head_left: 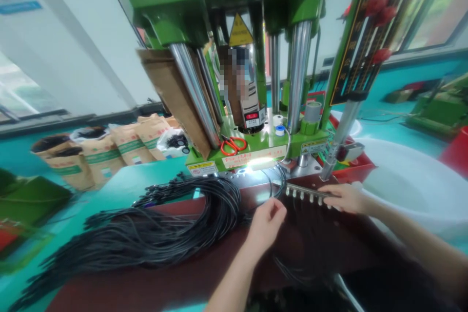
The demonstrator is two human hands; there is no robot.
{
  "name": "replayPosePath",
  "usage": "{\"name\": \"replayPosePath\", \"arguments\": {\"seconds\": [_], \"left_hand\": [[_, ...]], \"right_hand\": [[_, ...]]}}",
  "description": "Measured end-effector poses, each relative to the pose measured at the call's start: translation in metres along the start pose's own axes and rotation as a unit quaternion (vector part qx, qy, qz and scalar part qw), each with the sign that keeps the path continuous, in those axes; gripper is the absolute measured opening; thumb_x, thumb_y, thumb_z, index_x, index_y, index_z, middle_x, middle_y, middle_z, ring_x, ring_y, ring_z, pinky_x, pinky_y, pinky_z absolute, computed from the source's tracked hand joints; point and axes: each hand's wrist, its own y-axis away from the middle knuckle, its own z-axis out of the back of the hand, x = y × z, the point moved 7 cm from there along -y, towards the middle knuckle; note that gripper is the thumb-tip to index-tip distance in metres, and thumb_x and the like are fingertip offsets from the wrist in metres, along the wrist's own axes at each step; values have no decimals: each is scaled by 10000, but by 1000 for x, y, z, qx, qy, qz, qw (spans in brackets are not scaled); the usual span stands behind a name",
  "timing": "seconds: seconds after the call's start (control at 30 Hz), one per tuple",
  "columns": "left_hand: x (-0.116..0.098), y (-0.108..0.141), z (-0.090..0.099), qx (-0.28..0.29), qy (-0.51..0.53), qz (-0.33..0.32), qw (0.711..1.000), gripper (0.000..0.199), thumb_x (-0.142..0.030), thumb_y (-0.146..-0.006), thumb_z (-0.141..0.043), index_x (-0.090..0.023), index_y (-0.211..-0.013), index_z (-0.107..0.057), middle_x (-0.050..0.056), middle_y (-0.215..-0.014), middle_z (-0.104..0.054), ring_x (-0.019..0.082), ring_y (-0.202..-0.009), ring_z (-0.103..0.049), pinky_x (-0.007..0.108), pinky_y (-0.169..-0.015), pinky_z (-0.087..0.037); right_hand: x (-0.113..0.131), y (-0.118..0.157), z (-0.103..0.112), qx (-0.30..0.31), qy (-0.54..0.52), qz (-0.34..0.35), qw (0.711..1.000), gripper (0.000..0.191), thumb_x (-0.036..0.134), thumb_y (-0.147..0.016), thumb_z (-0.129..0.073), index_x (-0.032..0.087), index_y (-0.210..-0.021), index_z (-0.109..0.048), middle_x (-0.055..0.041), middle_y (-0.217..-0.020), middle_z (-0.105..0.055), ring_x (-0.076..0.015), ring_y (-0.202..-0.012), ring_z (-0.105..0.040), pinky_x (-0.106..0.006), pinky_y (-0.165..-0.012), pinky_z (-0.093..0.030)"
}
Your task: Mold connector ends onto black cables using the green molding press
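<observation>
My right hand [345, 198] is closed on the right end of a metal strip [302, 192] with a row of small pale pegs along its edge. To its left, my left hand [268, 217] is raised over the dark red tabletop, its fingers curled together; whether anything thin is between them is too small to tell. Just beyond that hand, thin black cables [281, 180] loop down by the machine's lit base. A large bundle of black cables [146, 239] lies curved across the table, left of my left hand.
A green press [234, 153] with steel columns stands ahead. Orange-handled scissors [233, 146] rest on its base. A red bin [353, 173] and a large white tub [409, 180] are at the right. Paper sacks [102, 153] stand at the back left.
</observation>
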Motion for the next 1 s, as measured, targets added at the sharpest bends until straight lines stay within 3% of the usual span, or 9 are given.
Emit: {"name": "replayPosePath", "arguments": {"seconds": [0.1, 0.17, 0.23, 0.4, 0.57, 0.7, 0.83, 1.0], "left_hand": [[5, 2, 19, -21, 9, 10, 1000, 159, -296, -784, -453, -177, -680, -477, -34, -568, -478, 80, -504, -420, 190, -486, -321], [9, 3, 30, -36, 13, 13, 999, 166, -306, -789, -445, -180, -684, -471, -39, -560, -469, 78, -492, -412, 189, -483, -317], [10, 2, 41, -50, 0, 10, 999, 171, -313, -793, -441, -182, -689, -475, -39, -563, -473, 81, -499, -415, 192, -492, -317], [8, -13, 55, -87, -93, -26, 991, 176, -296, -797, -432, -183, -672, -482, -27, -593, -492, 101, -562, -442, 215, -556, -334], [9, -28, 49, -107, -206, -81, 969, 130, -230, -799, -412, -184, -704, -488, -2, -686, -513, 126, -639, -459, 246, -617, -347], [17, -26, 38, -100, -250, -108, 957, 134, -205, -813, -388, -184, -733, -494, 22, -744, -528, 146, -711, -481, 264, -667, -366], [23, -21, 30, -61, -276, -105, 954, 122, -225, -820, -394, -191, -778, -503, 26, -769, -547, 149, -710, -499, 262, -653, -376], [26, -22, 30, -58, -286, -95, 952, 115, -236, -817, -408, -199, -789, -512, 21, -770, -560, 149, -706, -519, 261, -656, -385]], "right_hand": [[35, -30, -5, 51, 69, 129, 988, 283, 336, -768, -489, 191, -948, -653, -19, -682, -594, -139, -566, -537, -219, -475, -405], [54, -45, -9, 43, 123, 222, 966, 229, 282, -762, -489, 208, -863, -682, -27, -757, -581, -165, -675, -552, -264, -627, -438], [63, -57, -14, 28, 150, 270, 951, 196, 246, -738, -514, 217, -817, -691, -32, -802, -548, -183, -757, -540, -290, -716, -422], [67, -73, -27, 3, 145, 294, 945, 222, 171, -701, -533, 228, -853, -684, -25, -820, -551, -182, -801, -527, -290, -755, -406], [57, -70, -20, -117, 113, 270, 949, 225, 183, -759, -472, 174, -914, -635, -58, -879, -577, -195, -871, -537, -320, -821, -401], [42, -71, -14, -195, 91, 237, 947, 212, 232, -809, -428, 168, -872, -621, -70, -895, -599, -202, -877, -554, -346, -834, -406], [36, -78, -13, -220, 81, 229, 945, 216, 264, -814, -430, 180, -822, -629, -61, -853, -611, -207, -842, -569, -352, -802, -426], [37, -78, -13, -226, 77, 232, 943, 219, 263, -810, -427, 191, -800, -634, -54, -839, -614, -204, -826, -575, -345, -786, -435]]}}
